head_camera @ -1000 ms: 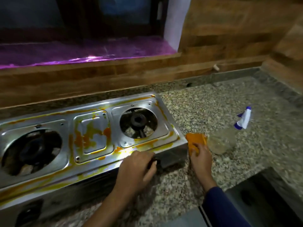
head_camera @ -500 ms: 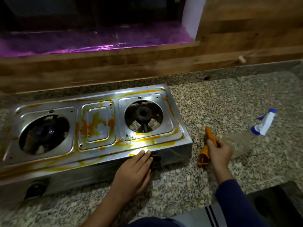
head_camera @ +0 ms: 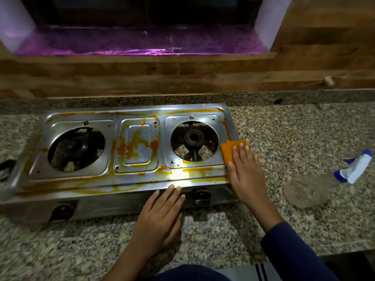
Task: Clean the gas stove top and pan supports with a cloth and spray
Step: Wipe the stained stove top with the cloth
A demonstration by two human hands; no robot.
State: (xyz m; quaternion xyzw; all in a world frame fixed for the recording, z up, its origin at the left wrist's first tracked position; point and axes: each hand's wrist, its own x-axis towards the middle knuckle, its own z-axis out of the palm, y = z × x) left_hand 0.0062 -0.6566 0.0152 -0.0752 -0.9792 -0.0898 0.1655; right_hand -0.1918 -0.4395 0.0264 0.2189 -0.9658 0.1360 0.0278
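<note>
A steel two-burner gas stove (head_camera: 134, 175) sits on the granite counter, its top streaked with orange-yellow stains. No pan supports are on it; both burner holes are bare. My right hand (head_camera: 245, 175) presses flat on an orange cloth (head_camera: 228, 152) at the stove's right edge, beside the right burner (head_camera: 193, 138). My left hand (head_camera: 162, 216) rests fingers-together against the stove's front edge, left of a black knob (head_camera: 200, 196). A clear spray bottle (head_camera: 312, 189) with a white and blue trigger head lies on its side on the counter to the right.
The granite counter (head_camera: 284, 138) runs right and forward of the stove. A wooden wall panel (head_camera: 182, 78) and a purple-lined window sill (head_camera: 142, 45) stand behind. A second black knob (head_camera: 63, 209) sits at the stove's front left. A dark gap (head_camera: 349, 264) opens at the lower right.
My right hand lifted the orange cloth off the counter and laid it flat on the stove's right edge. My left hand stayed at the stove's front. The camera view swung left and down.
</note>
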